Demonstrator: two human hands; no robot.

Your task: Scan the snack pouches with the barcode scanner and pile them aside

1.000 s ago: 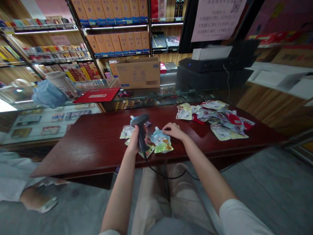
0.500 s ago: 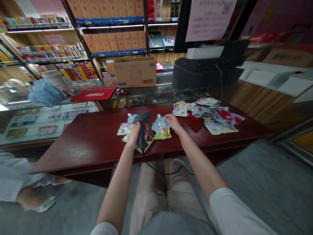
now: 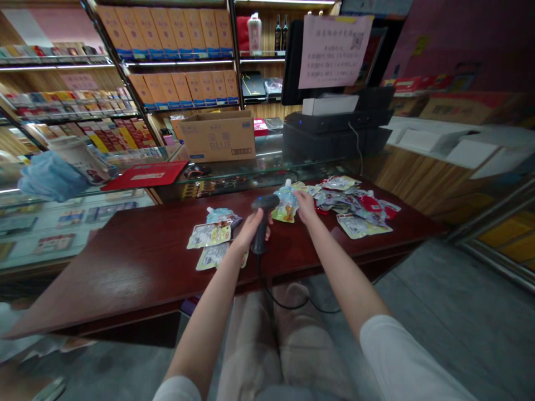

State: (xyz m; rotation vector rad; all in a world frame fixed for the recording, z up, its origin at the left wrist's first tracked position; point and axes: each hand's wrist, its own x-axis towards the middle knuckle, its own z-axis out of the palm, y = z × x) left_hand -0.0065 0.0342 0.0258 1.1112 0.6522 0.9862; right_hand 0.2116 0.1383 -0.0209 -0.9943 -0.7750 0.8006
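Observation:
My left hand [image 3: 252, 230] is wrapped round the handle of a black barcode scanner [image 3: 261, 223], whose head tilts toward the right. A cable hangs from the scanner's base over the table edge. My right hand [image 3: 305, 206] pinches the right side of a blue, yellow-green spouted pouch [image 3: 286, 204], held upright just beyond the scanner head. Left of the scanner lie several flat pouches [image 3: 210, 234], partly behind my left forearm. A larger heap of pouches [image 3: 355, 206] covers the table to the right of my right hand.
The dark red table [image 3: 137, 250] meets a glass counter carrying an open cardboard box [image 3: 219, 136], a red folder [image 3: 144, 175] and black checkout equipment [image 3: 321, 131]. A blue cloth [image 3: 54, 175] and a cup [image 3: 79, 159] stand at left. Another person's foot [image 3: 50, 389] shows at lower left.
The spouted pouch in my right hand has been raised and turned more upright. The scanner in my left hand has moved right, nearer to it. The view has shifted slightly.

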